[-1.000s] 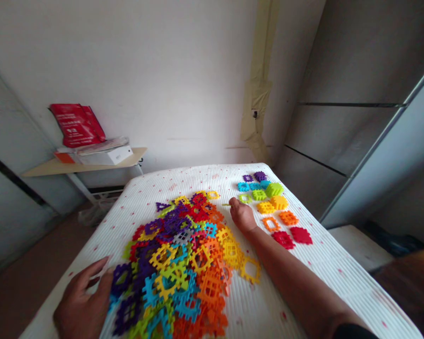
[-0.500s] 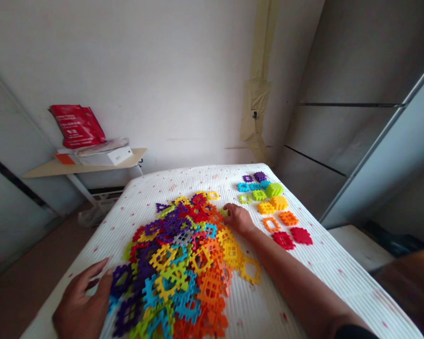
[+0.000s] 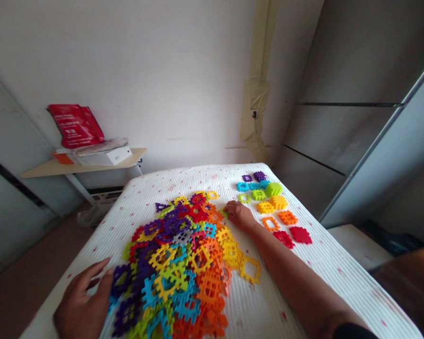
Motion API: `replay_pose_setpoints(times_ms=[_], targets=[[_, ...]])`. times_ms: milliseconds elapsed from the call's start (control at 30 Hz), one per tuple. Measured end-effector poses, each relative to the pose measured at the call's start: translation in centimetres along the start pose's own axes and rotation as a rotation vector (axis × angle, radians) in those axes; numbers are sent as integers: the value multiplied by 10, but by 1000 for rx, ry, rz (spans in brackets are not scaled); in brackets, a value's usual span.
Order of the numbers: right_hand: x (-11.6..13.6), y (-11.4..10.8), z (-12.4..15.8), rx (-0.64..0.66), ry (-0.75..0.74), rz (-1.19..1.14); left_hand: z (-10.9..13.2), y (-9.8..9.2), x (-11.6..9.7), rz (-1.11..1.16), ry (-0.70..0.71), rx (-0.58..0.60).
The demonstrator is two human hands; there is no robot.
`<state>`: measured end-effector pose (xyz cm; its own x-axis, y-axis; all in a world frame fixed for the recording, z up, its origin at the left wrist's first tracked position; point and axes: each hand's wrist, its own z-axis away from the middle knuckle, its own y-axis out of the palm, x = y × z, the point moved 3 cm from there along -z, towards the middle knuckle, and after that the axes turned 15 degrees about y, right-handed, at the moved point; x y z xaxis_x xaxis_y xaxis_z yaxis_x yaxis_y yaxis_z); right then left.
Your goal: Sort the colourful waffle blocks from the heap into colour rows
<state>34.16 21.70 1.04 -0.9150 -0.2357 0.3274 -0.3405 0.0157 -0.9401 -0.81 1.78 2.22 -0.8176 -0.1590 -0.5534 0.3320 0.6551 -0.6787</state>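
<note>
A heap of interlocking plastic tiles (image 3: 176,254) with notched edges, in purple, yellow, orange, blue, green and red, lies on a white quilted cover (image 3: 183,181). My right hand (image 3: 239,214) is at the heap's far right edge, its fingers curled down on a green tile (image 3: 225,214) that is mostly hidden under them. Beside the near left side of the heap rests my left hand (image 3: 83,301), thumb and fingers apart and holding nothing. Its thumb is close to a purple triangle-holed tile (image 3: 121,278).
Sorted by colour, small stacks stand at the right: purple (image 3: 259,176), green (image 3: 273,189), yellow (image 3: 278,202), orange (image 3: 288,217) and red (image 3: 300,235). A side table (image 3: 137,157) at the left bears a white box (image 3: 116,155) and a red bag (image 3: 76,127). A grey cabinet (image 3: 342,127) is at the right.
The fingers of my right hand have closed down over the green tile at the heap's edge. My left hand stays in about the same place.
</note>
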Motion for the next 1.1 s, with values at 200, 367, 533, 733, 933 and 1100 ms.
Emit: replay_pose_setpoints(times_ms=[200,367,533,733,933,1100], targets=[[-3,1,-6,-25,96,40,-1,1,-1,2,1,-23],[-3,0,-13,-30,144,77,-1,5,7,-5,34,-16],[-2,2,-19,-44,201,113,0,4,7,8,23,-21],[-2,4,-25,-66,232,149,-1,1,2,7,10,-23],[-3,9,-30,-86,279,183,-1,2,2,15,10,-17],[-3,11,-31,-95,301,189,-1,2,5,11,11,-13]])
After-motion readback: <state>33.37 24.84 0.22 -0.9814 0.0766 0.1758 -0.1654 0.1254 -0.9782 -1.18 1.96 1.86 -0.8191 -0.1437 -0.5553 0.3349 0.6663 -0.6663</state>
